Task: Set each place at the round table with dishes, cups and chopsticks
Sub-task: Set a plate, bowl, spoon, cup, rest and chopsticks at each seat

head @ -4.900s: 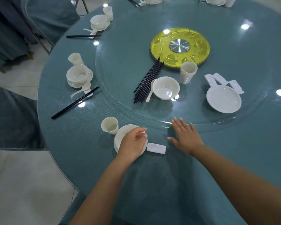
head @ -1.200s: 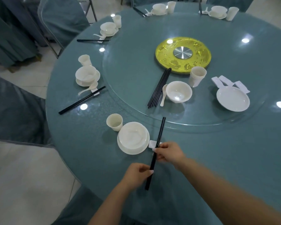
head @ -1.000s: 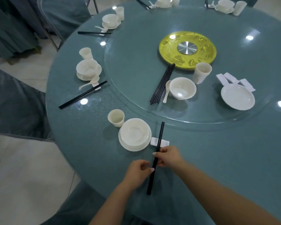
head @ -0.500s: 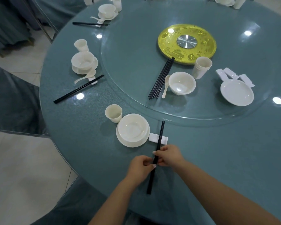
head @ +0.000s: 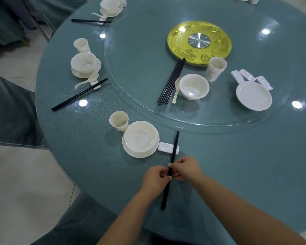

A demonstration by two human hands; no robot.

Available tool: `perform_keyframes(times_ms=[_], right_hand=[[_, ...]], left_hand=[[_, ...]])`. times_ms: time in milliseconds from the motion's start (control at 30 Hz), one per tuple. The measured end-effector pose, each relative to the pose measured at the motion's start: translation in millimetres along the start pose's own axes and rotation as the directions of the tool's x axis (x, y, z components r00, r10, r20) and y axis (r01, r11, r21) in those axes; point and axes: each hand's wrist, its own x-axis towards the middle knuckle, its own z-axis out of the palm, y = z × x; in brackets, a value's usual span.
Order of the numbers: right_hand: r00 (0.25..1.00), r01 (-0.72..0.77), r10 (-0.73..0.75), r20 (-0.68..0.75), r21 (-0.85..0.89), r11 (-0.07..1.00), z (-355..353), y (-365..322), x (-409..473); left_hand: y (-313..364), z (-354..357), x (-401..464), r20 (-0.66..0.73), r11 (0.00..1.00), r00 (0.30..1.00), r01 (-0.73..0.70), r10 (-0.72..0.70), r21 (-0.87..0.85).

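Observation:
A pair of black chopsticks (head: 173,152) lies across a white chopstick rest (head: 163,146) at the near place. My left hand (head: 155,179) and my right hand (head: 185,167) both pinch the chopsticks near their middle, one from each side. Left of the rest a cream bowl on a plate (head: 140,139) stands beside a cup (head: 118,121). On the glass turntable (head: 141,55) lie several spare chopsticks (head: 171,82), a bowl (head: 193,86) with a spoon (head: 176,90), stacked cups (head: 215,68), a plate (head: 253,95) and spare rests (head: 245,76).
Two set places stand at the left rim: bowl, cup, spoon and chopsticks (head: 79,94), and another farther back (head: 91,20). A yellow disc (head: 217,48) marks the turntable's centre. Covered chairs (head: 9,106) stand at the left and below the near edge.
Both hands came together on the chopsticks and drew them slightly toward me along the rest. Earlier, the bowl was put on the near plate and the chopsticks were laid down.

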Motion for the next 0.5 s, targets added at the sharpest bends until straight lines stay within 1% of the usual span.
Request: perform_keyframes(times_ms=[233,500], right_hand=[[1.0,0.018,-0.019,-0.019,-0.03,0.999,2.2,2.9,2.7],[0.999,0.036,-0.037,-0.003,-0.039,0.999,-0.3,4.3,4.9]], left_hand=[[6.6,0.9,0.1,-0.011,0.998,1.0,-0.026,0.026,0.049],[8.3,-1.3,-0.9,0.002,0.999,1.0,0.006,-0.006,0.04]])
